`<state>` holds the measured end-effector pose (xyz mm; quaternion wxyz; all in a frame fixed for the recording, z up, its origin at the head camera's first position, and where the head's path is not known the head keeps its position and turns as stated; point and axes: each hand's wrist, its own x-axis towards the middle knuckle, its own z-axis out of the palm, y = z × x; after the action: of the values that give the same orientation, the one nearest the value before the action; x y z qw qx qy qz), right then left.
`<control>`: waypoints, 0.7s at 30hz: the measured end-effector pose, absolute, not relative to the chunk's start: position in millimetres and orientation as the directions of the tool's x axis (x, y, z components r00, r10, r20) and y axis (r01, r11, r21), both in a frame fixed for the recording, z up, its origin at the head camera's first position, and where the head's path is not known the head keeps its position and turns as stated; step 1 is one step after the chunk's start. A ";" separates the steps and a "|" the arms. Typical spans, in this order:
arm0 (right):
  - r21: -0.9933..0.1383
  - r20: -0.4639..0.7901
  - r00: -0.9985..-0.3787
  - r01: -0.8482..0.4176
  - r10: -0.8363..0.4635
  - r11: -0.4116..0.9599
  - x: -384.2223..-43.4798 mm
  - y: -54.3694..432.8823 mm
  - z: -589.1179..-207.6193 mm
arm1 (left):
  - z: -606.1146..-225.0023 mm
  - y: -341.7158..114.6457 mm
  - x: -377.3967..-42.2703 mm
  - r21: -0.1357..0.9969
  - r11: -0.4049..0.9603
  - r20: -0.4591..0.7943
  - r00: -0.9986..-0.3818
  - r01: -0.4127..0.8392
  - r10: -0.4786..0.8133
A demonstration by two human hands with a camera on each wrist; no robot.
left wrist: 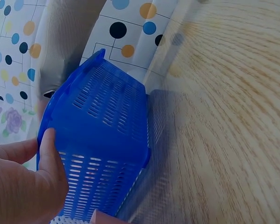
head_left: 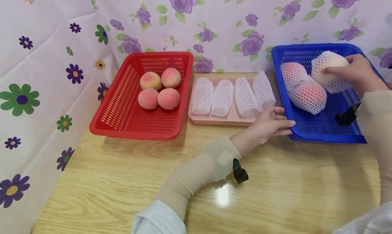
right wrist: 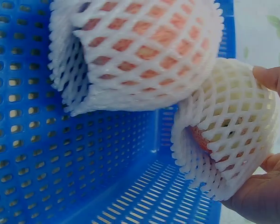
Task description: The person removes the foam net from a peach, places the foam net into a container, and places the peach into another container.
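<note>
My right hand (head_left: 358,72) grips a peach in a white foam net (head_left: 329,67) at the back right of the blue basket (head_left: 327,137). In the right wrist view, thumb and fingers hold this netted peach (right wrist: 231,126) from one side, and a bit of pink skin shows through the net's open end. Two more netted peaches (head_left: 307,95) lie against each other in the basket's left part. At the basket's left rim is my left hand (head_left: 267,125); the left wrist view has the rim pinched between its thumb and finger.
A pink tray (head_left: 220,121) between the baskets bears several flat white foam nets (head_left: 222,97). The red basket (head_left: 107,130) on the left holds several bare peaches (head_left: 150,98). Flowered cloth (head_left: 214,26) hangs behind and to the left of the wooden table (head_left: 122,179).
</note>
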<state>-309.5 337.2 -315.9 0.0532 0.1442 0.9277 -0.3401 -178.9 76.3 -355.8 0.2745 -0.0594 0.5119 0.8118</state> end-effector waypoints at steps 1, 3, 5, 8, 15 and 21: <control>-0.619 -0.197 -0.954 0.301 0.228 0.726 -309.3 337.8 -314.6 | -355.5 76.5 -178.6 0.799 -0.326 -0.377 -0.844 -0.505 0.382; -0.624 -0.199 -0.955 0.298 0.222 0.722 -308.7 338.9 -311.8 | -354.6 76.5 -178.1 0.801 -0.324 -0.377 -0.845 -0.503 0.379; -0.632 -0.195 -0.957 0.289 0.214 0.719 -307.8 340.1 -309.4 | -353.6 76.7 -177.5 0.801 -0.324 -0.378 -0.845 -0.503 0.377; -0.631 -0.176 -0.963 0.271 0.206 0.727 -305.9 340.4 -305.6 | -352.4 76.4 -176.7 0.806 -0.318 -0.378 -0.848 -0.499 0.372; -0.622 -0.177 -0.968 0.249 0.176 0.743 -297.2 336.8 -298.0 | -352.0 78.3 -174.4 0.830 -0.294 -0.367 -0.860 -0.475 0.355; -0.641 -0.179 -0.976 0.210 0.123 0.738 -293.1 336.7 -286.7 | -350.9 78.4 -174.3 0.840 -0.284 -0.357 -0.865 -0.463 0.354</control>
<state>-293.1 336.7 -286.7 0.0626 0.0895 0.9301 -0.3508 -174.3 78.4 -350.9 0.2553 -0.0504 0.5413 0.7996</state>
